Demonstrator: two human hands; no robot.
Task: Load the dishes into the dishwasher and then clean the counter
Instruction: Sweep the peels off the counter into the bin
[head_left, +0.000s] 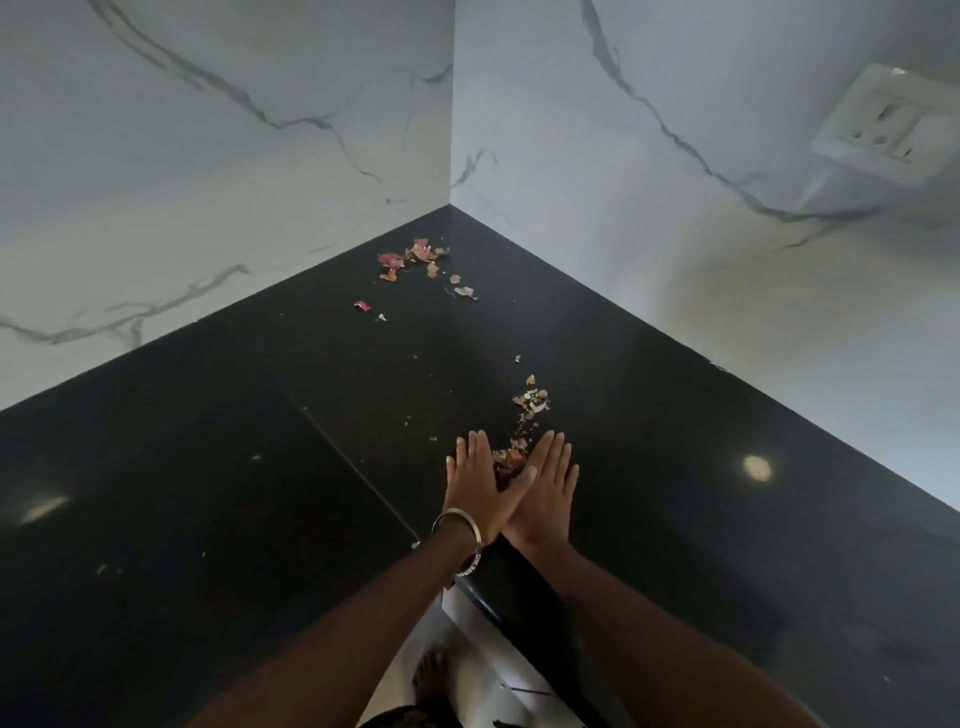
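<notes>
The black stone counter (208, 467) fills an L-shaped corner. My left hand (480, 480) and my right hand (545, 491) lie flat on it with straight fingers, forming a V with their heels together. Between them sits a small heap of onion-skin scraps (509, 460). A trail of more scraps (532, 402) runs away from my hands toward the corner. A larger scatter of pinkish peels (415, 260) lies deep in the corner, with a small red bit (362, 306) beside it. A metal bangle (460, 540) circles my left wrist.
White marble-look walls (208, 156) close the corner on the left and right. A white wall socket (883, 124) sits high on the right wall. The counter's front edge (478, 592) lies below my wrists, with floor and a bare foot (431, 675) beneath.
</notes>
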